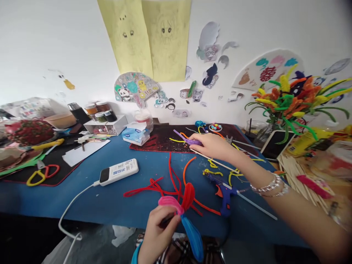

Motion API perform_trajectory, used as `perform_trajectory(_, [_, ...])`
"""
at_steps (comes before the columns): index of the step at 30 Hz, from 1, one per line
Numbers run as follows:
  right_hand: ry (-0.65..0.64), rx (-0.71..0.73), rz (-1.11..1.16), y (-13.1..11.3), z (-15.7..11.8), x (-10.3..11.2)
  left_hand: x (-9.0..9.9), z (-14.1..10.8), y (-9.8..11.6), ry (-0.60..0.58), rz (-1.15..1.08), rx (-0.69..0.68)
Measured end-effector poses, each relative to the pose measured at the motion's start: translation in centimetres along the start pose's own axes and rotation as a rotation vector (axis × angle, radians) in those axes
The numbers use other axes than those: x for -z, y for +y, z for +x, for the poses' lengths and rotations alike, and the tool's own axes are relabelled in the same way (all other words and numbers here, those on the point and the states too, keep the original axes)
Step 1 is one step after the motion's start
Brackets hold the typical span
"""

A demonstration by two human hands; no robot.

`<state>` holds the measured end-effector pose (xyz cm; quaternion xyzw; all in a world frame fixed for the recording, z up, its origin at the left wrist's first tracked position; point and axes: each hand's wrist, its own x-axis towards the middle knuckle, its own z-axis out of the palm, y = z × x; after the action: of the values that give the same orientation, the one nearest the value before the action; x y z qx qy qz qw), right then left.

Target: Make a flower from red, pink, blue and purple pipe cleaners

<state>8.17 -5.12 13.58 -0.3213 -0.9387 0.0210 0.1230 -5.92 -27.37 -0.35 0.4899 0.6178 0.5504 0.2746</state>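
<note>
My left hand (162,227) is closed at the table's front edge, pinching a pipe-cleaner flower. The flower has a pink petal (169,202), a red petal (188,195) and a blue petal (193,236) that hangs downward. My right hand (207,145) is stretched across to the dark mat, its fingers closed on purple pipe cleaners (192,141). Red pipe cleaners (154,189) and orange pipe cleaners (185,169) lie just beyond the flower. A blue glue gun (227,200) rests on its side, below my right forearm. Yellow pipe-cleaner pieces (213,172) lie close to it.
A white power bank (119,172) with a cable lies left of centre. Scissors (42,173) are at the far left, a tissue pack (136,134) toward the back. A vase of pipe-cleaner flowers (291,99) and a phone (277,145) stand at the right.
</note>
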Motion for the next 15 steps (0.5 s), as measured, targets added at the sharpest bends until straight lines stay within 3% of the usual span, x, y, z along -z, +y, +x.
perform_trajectory(3, [-0.030,0.024,0.010,0.6,0.7,0.6,-0.5,1.6,-0.4,-0.143,-0.170,0.138])
perform_trajectory(6, [-0.039,0.047,0.033,-0.1,0.2,2.4,-0.4,2.3,-1.1,-0.134,-0.316,0.262])
perform_trajectory(10, [-0.085,0.132,0.068,-2.0,-2.8,4.1,0.0,1.4,-1.7,-0.078,-0.319,0.180])
perform_trajectory(15, [0.051,0.164,0.072,-3.7,-8.1,2.9,-0.3,-0.4,-1.4,0.059,-0.219,0.163])
